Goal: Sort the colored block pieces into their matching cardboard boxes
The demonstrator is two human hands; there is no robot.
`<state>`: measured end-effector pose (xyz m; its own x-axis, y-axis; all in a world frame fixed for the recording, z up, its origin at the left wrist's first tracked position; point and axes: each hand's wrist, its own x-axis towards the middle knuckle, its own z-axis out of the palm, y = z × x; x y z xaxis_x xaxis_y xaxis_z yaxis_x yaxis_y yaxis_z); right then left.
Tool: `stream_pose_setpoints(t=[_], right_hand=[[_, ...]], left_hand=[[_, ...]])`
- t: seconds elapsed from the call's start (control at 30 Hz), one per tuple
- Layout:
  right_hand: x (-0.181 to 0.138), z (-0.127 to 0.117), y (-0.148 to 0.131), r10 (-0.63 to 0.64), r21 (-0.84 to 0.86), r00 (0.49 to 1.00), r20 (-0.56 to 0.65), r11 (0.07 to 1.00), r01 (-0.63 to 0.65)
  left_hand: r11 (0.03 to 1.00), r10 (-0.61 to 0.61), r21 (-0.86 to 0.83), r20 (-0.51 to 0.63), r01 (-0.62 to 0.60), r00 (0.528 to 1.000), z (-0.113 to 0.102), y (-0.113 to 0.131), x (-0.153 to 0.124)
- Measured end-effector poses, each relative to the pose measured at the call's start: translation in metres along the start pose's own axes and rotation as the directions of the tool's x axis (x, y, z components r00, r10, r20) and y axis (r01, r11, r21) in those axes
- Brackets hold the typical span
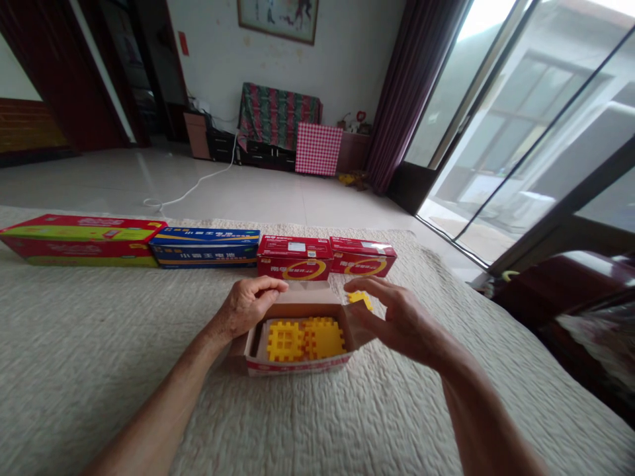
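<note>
A small open cardboard box (297, 365), red and white outside and brown inside, is seen low in the centre of the view, resting on a beige quilted cover (99, 357). Its lid flap is folded back, away from the person. Yellow plastic waffle-shaped blocks (305, 338) are laid flat inside it, side by side, filling most of the bottom.

The left hand (248, 305) is placed at the box's far left corner. Its fingers are curled, with the thumb pressed towards them over the edge of the lid flap, so the flap is pinched. The right hand (401, 320) is held against the box's right end. Its fingers are stretched out and loosely parted, about half open. A loose yellow plastic piece (360, 299) is seen right at those fingertips, just past the box's far right corner. Whether it is gripped or only lying on the cover cannot be told.

Just behind the box, a row of cartons is lined up end to end on the cover: a long red and yellow carton (79, 239) at the far left, then a blue carton (206, 246), then two red cartons (294, 258), the nearest things to the hands. Beyond the cover, a pale tiled floor (278, 192) with a white cable (193, 186) is visible, and glass sliding doors (520, 132) are at the right.
</note>
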<state>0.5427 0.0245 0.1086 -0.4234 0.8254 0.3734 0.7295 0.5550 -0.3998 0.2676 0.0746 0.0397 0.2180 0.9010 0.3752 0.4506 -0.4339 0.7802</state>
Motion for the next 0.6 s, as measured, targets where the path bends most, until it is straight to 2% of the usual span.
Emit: stream_pose_setpoints(t=[0.13,0.27,0.43,0.6], right_hand=[[-0.004,0.003,0.051,0.121,-0.059,0.992,-0.038,0.991,-0.124],[-0.01,0.025,0.095,0.132,-0.071,0.991,0.033,0.989,-0.13],[-0.011,0.053,0.101,0.152,-0.016,0.986,0.067,0.988,-0.151],[-0.01,0.061,0.105,0.191,-0.04,0.977,0.092,0.981,-0.188]], left_hand=[[1.0,-0.002,0.0,0.002,0.002,1.0,0.001,-0.003,-0.001],[1.0,0.007,0.009,0.006,-0.007,1.0,0.001,-0.007,-0.001],[1.0,0.013,0.015,0.001,-0.013,1.0,0.001,-0.009,-0.001],[1.0,-0.002,-0.004,0.005,0.002,1.0,0.002,-0.009,-0.001]])
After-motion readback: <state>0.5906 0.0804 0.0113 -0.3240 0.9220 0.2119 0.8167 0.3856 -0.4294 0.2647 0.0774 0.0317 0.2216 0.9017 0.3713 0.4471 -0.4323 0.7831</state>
